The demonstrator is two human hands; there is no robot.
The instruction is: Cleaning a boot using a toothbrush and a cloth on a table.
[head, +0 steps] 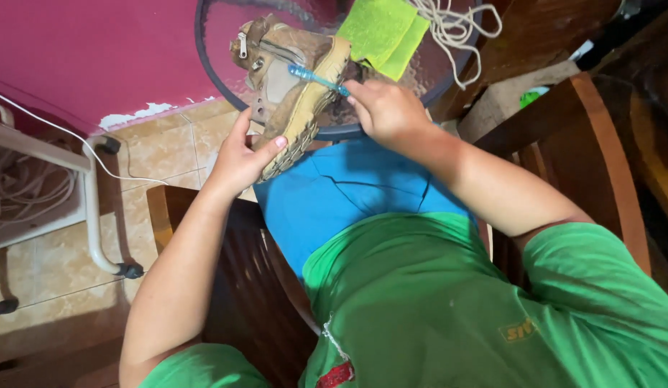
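Note:
A tan and brown boot lies on its side at the near edge of a round glass table, sole turned toward me. My left hand grips the boot at its heel end, thumb on the sole. My right hand holds a blue toothbrush, whose head rests against the boot's sole edge. I sit in a wooden chair, wearing a green shirt and blue shorts.
A green cloth and a pile of pale cord lie on the table behind the boot. A white metal frame with a white cable stands on the tiled floor at left. Wooden furniture crowds the right.

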